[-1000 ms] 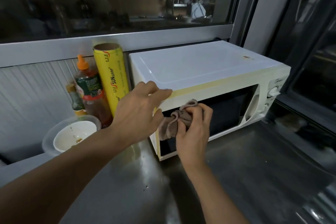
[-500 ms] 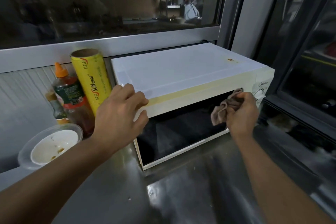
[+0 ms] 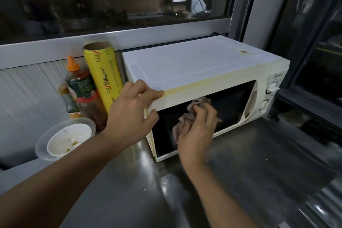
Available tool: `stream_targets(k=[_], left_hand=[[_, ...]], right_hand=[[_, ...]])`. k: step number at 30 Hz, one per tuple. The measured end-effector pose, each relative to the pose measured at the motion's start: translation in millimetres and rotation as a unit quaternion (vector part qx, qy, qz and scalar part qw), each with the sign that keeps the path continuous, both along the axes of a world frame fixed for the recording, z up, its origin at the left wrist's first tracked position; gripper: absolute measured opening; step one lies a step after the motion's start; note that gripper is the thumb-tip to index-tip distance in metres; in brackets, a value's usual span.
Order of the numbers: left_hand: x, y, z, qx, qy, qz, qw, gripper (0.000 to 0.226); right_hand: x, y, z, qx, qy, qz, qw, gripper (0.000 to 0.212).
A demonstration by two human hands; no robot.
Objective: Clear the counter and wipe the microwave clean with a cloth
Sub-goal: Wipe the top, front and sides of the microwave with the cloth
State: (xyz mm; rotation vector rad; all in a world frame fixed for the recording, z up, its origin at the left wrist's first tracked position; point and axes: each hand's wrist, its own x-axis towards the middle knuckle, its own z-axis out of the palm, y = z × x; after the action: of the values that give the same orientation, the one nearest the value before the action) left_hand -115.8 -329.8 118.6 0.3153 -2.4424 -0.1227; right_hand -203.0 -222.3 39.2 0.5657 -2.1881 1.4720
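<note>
A white microwave with a dark glass door stands on the steel counter below a window. My left hand rests on its top front left corner, fingers spread over the edge, holding nothing. My right hand is closed around a crumpled grey-brown cloth and presses it against the middle of the door glass. The hand is blurred from motion.
Left of the microwave stand a yellow cling-wrap roll, an orange-capped sauce bottle and a smaller bottle. A clear plastic bowl with a soiled white dish inside sits in front of them. Dark glass panels rise on the right.
My right hand swept the cloth from the door's left side to its right end by the knobs, and is now back near the middle. The left hand stayed on the corner.
</note>
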Motion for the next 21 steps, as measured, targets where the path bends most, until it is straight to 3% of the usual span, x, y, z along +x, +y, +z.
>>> stream_targets(k=[5, 9, 14, 21], left_hand=[[2.3, -2.1, 0.0, -0.01, -0.004, -0.007, 1.0, 0.045], [1.0, 1.0, -6.3, 0.005, 0.02, 0.003, 1.0, 0.043], [-2.8, -0.6, -13.1, -0.001, 0.049, 0.006, 0.999, 0.041], [-8.3, -0.4, -20.3, 0.024, 0.07, 0.028, 0.997, 0.037]], right_hand=[[47.9, -17.2, -15.3, 0.076, 0.079, 0.067, 0.992, 0.018], [20.1, -2.1, -18.1, 0.109, 0.132, 0.105, 0.98, 0.018], [-32.3, 21.2, -25.9, 0.078, 0.11, 0.096, 0.986, 0.026], [-134.4, 65.7, -28.2, 0.034, 0.01, -0.041, 0.999, 0.032]])
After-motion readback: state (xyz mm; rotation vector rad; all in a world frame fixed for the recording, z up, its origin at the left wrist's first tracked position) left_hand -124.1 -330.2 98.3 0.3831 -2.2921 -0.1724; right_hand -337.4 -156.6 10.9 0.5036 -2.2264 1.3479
